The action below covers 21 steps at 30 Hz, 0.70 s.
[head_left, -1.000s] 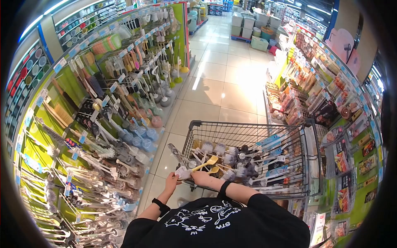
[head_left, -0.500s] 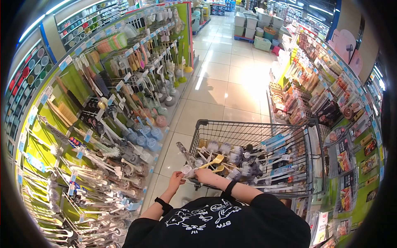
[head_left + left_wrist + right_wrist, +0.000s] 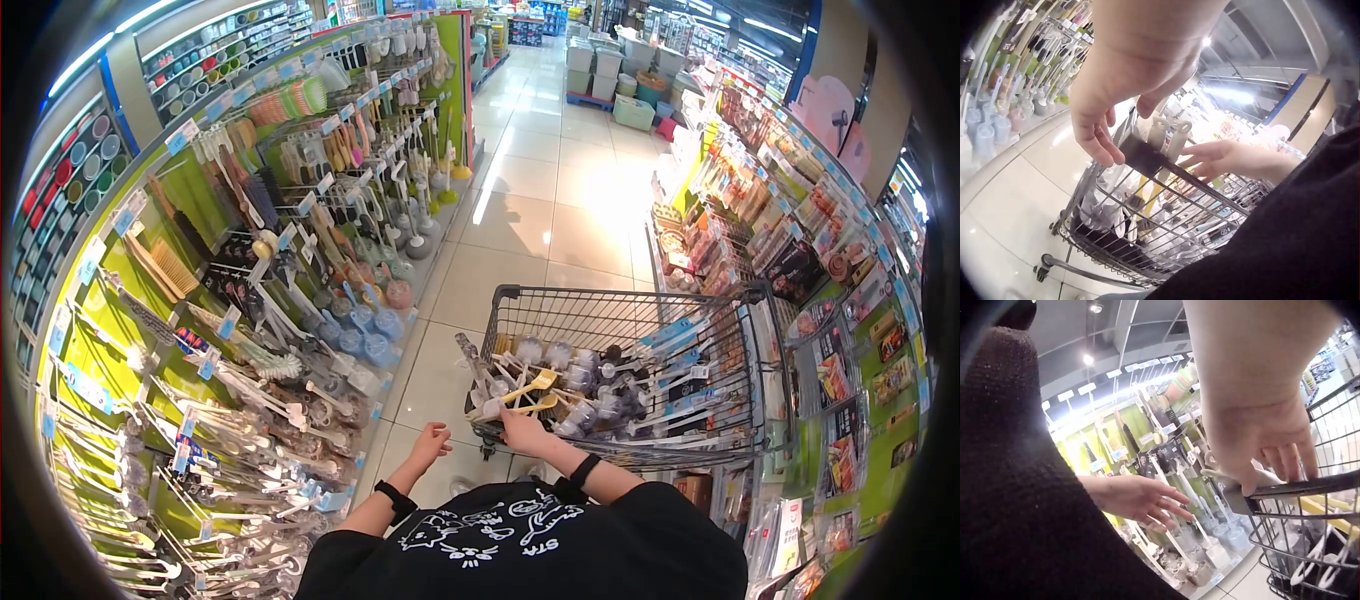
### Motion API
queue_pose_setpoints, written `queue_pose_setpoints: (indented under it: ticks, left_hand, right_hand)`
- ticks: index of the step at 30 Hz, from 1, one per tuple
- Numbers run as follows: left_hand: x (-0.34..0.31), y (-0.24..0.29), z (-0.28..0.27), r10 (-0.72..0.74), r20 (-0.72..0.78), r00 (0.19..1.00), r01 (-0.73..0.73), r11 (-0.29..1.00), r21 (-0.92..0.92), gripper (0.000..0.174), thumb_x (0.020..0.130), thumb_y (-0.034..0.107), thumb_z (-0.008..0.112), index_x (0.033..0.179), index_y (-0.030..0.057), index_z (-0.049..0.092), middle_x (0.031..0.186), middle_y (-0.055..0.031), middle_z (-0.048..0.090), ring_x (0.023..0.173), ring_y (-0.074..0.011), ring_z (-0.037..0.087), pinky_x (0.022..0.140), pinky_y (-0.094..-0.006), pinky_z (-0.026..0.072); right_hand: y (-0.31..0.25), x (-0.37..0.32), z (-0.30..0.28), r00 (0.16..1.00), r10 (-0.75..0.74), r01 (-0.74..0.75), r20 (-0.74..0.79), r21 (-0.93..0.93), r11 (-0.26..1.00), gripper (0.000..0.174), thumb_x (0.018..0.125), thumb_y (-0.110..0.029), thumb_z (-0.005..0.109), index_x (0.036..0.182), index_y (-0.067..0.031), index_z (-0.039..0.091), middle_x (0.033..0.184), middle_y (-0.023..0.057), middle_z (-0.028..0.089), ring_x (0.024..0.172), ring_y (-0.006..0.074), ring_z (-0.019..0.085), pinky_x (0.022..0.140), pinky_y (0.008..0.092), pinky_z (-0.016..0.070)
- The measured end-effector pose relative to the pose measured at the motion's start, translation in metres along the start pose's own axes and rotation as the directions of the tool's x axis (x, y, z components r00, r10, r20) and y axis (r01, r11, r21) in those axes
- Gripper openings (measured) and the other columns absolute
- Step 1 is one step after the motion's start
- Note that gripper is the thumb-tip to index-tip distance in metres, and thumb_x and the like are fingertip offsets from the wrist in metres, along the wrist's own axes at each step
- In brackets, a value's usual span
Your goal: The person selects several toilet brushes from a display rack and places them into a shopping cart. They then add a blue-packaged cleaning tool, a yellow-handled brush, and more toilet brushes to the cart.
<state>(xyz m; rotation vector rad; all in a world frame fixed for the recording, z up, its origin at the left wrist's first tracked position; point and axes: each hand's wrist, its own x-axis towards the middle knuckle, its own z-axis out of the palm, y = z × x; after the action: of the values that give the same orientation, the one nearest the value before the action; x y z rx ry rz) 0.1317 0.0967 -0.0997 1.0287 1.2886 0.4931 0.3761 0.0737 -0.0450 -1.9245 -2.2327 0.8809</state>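
Observation:
The left hand (image 3: 430, 445) hovers off the near left corner of the cart, fingers loosely bent and nothing in them. At that corner the right hand (image 3: 525, 432) reaches over the rim, its fingers (image 3: 1200, 156) extended beside two pale handles (image 3: 1177, 142) with hanging holes. Inside the shopping cart (image 3: 620, 293), several toilet brushes (image 3: 560, 355) in clear wrapping lie heaped with their white handles. Two yellow-headed tools (image 3: 543, 380) lie on this heap close to the right hand. A grey patterned handle (image 3: 468, 352) leans up out of the cart's left corner.
A left-hand rack of hanging brushes (image 3: 265, 365) runs along the aisle, with light blue brush holders (image 3: 375, 345) low down. Packaged goods (image 3: 835, 375) hang on the right-hand shelf beside the cart. Tiled floor (image 3: 500, 240) stretches ahead toward stacked storage bins (image 3: 590, 70).
Both hands held a white-ended item at the cart's corner earlier. The left hand has since let go and drawn back, while the right hand has moved right over the rim.

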Motion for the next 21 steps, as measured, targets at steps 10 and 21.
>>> queue_pose_setpoints:
  ticks: [10, 21]
  left_hand:
    - [-0.034, -0.039, -0.039, -0.082, 0.034, 0.996, 0.080, 0.996, 0.042, 0.037, 0.085, 0.026, 0.052, 0.114, 0.0043, 0.046, 0.098, -0.0097, 0.058, 0.072, -0.0183, 0.063, 0.062, -0.0285, 0.0483]
    - [-0.064, -0.077, -0.031, -0.020, -0.056, 0.998, 0.026, 0.993, 0.111, 0.036, 0.083, 0.023, 0.054, 0.113, 0.0039, 0.048, 0.091, -0.0107, 0.061, 0.070, -0.0185, 0.063, 0.059, -0.0288, 0.0479]
  right_hand:
    - [-0.001, -0.016, 0.037, 0.970, -0.035, -0.077, -0.242, -0.437, 0.896, 0.024, 0.075, -0.008, 0.052, 0.098, -0.0039, 0.053, 0.083, 0.0121, 0.061, 0.071, 0.0251, 0.063, 0.058, 0.0363, 0.0495]
    - [0.013, -0.029, 0.048, 0.956, -0.106, 0.001, -0.275, -0.357, 0.934, 0.025, 0.077, -0.007, 0.051, 0.101, -0.0055, 0.055, 0.077, 0.0113, 0.061, 0.074, 0.0284, 0.062, 0.059, 0.0388, 0.0495]
